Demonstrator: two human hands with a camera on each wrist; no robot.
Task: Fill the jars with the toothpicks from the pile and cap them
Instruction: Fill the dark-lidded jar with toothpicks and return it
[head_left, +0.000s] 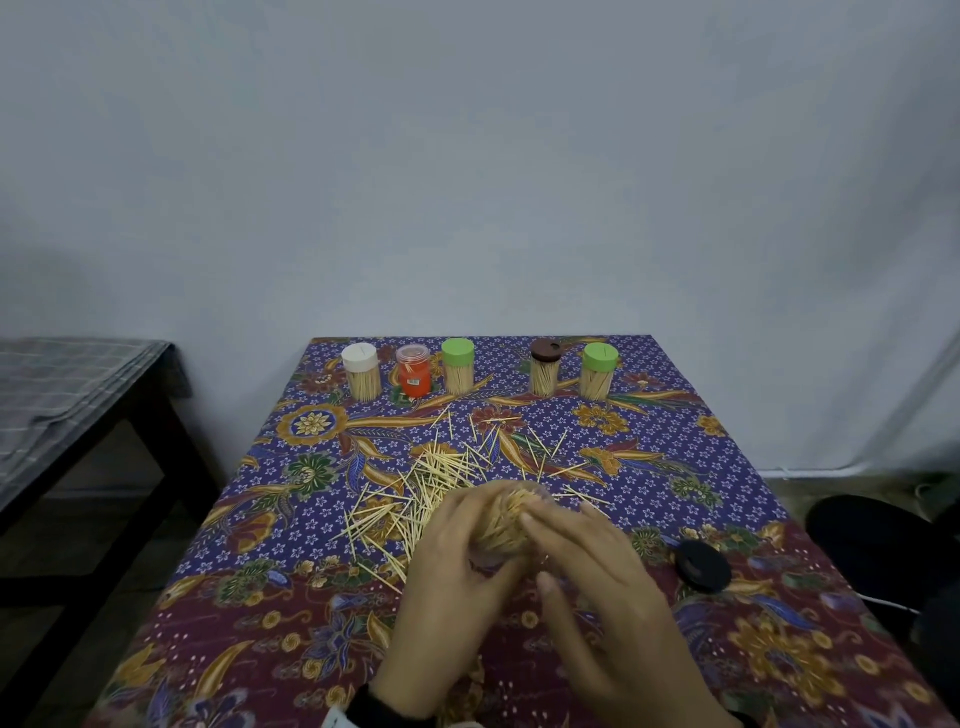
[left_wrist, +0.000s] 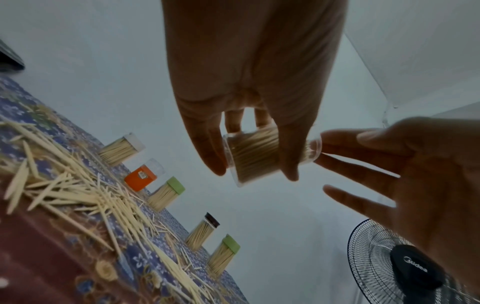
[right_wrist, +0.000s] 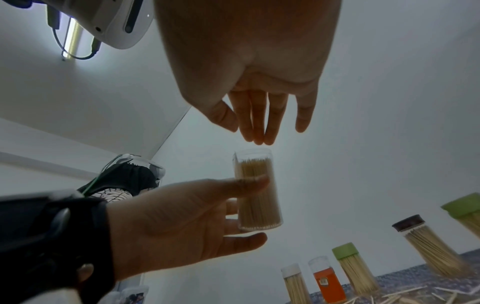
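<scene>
Right wrist view: left hand (right_wrist: 182, 224) grips an uncapped clear jar (right_wrist: 257, 191) packed with toothpicks, above the toothpick pile (head_left: 441, 483); right hand (right_wrist: 249, 67) hovers over its mouth, fingers straight, holding nothing.

Black strap (right_wrist: 78, 236) wraps the left wrist.

Table (head_left: 322, 597) w/ toothpick pile (head_left: 436, 483), five jars (head_left: 457, 365) (capped), black lid (head_left: 702, 565).

"Midea" is read on the black hub of the fan (left_wrist: 413, 267); the orange jar's (left_wrist: 140, 178) label cannot be read.
</scene>
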